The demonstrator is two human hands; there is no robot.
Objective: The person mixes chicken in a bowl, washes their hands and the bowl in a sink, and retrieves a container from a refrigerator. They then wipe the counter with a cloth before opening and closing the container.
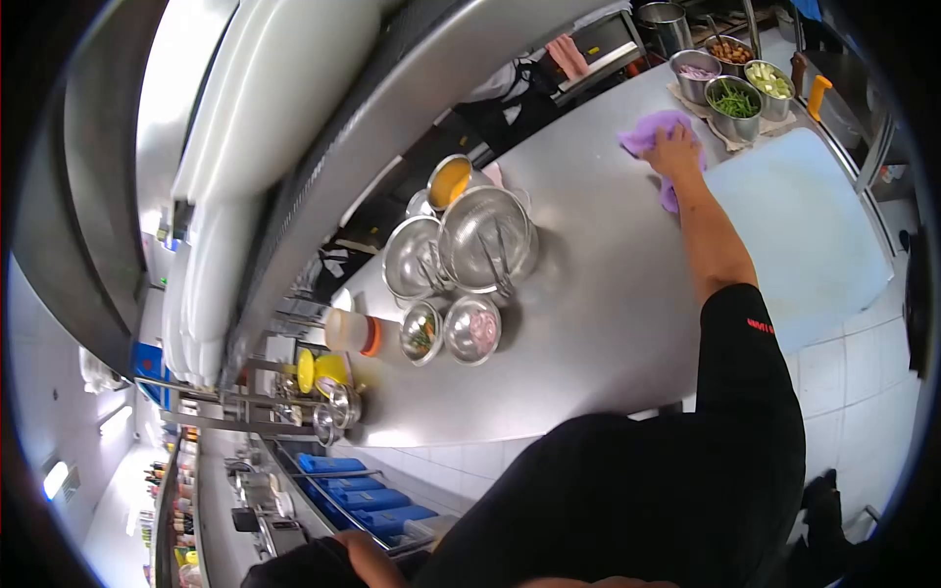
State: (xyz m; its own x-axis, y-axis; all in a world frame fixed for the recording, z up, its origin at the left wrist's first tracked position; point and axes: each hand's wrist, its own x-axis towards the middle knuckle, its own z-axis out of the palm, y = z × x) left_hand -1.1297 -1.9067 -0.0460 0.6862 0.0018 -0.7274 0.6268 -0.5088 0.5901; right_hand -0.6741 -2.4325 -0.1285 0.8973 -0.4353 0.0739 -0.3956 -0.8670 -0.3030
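My right hand [674, 152] presses on a crumpled purple cloth [647, 130] on the steel counter [598, 235], its fingers bent over the fabric. Just beyond it are metal pots of cut food, including one of green beans [735, 101] and one of pale green pieces [769, 80]. A pale blue cutting board [809, 225] lies right of my forearm. At the bottom edge, bare skin of my left hand [371, 561] shows beside a black sleeve; its fingers cannot be made out.
Large steel bowls [475, 240], tongs and a pot of yellow liquid [450, 182] stand on the counter's left half. Nearby are two small food bowls [472, 330] and a plastic container [351, 332]. Blue bins [368, 497] sit below; a steel shelf [392, 122] overhangs the counter.
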